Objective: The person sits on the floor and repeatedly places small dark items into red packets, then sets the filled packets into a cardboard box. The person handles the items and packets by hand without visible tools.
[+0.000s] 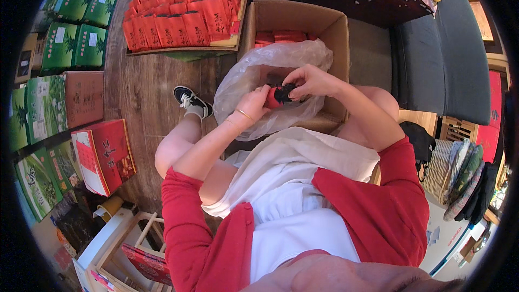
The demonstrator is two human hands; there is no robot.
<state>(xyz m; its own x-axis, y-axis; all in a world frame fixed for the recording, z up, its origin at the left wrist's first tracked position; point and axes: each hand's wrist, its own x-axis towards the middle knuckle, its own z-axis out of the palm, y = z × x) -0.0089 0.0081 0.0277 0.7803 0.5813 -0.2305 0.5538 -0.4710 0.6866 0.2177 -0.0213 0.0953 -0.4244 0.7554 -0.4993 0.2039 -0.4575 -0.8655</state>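
Note:
My left hand [252, 103] is closed around a small red packet [274, 98] with dark contents showing at its upper end. The fingers of my right hand [308, 82] pinch the dark stuff [285, 92] at that end; it looks like dry tea leaves. Both hands are over a clear plastic bag [237, 85] that lies opened inside a cardboard box [342, 48] between my knees. More red packets [288, 35] lie in the far part of the box. What the bag holds is mostly hidden by my hands.
Ahead to the left, a tray [182, 50] carries rows of upright red packets [178, 24]. Green cartons [61, 44] and a red gift box [107, 156] line the left side. A grey sofa [458, 61] and a wicker basket [440, 170] stand at the right.

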